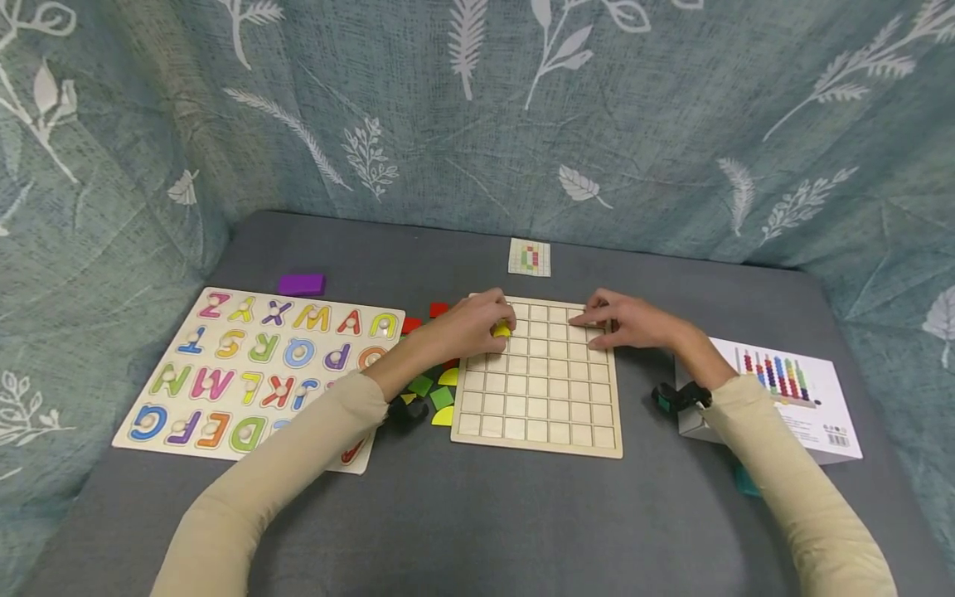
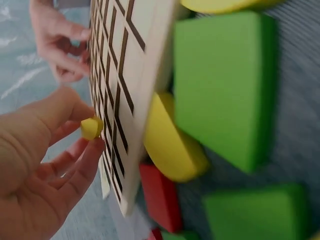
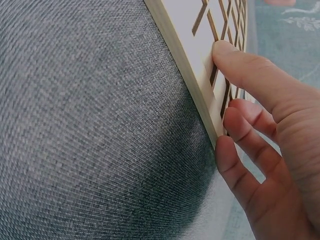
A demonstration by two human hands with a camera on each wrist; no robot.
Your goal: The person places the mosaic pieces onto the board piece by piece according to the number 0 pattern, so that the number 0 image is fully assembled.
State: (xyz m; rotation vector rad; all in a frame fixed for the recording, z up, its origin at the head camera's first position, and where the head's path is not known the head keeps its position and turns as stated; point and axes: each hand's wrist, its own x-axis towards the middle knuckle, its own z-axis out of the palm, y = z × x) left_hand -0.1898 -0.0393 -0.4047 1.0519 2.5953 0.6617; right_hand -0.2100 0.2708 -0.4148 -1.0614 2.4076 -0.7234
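My left hand (image 1: pixel 477 324) pinches a small yellow block (image 2: pixel 91 128) between thumb and fingers, over the upper left of a wooden grid board (image 1: pixel 535 385). Part of that block is covered by the fingers. On the board's right side rests my right hand (image 1: pixel 636 322). In the right wrist view its thumb (image 3: pixel 240 62) touches the grid, while other fingertips lie at the board's edge. Beside the board's left edge lie loose pieces: a green block (image 2: pixel 220 85), a yellow half-round block (image 2: pixel 172 142) and a red block (image 2: pixel 161 197), among several others.
An alphabet peg puzzle (image 1: pixel 287 323) lies at the left, partly under my left forearm. Behind it is a purple block (image 1: pixel 302 285). A small pattern card (image 1: pixel 529 258) sits beyond the board. On the right stands a white box (image 1: pixel 809 414) with an abacus picture, near my right forearm.
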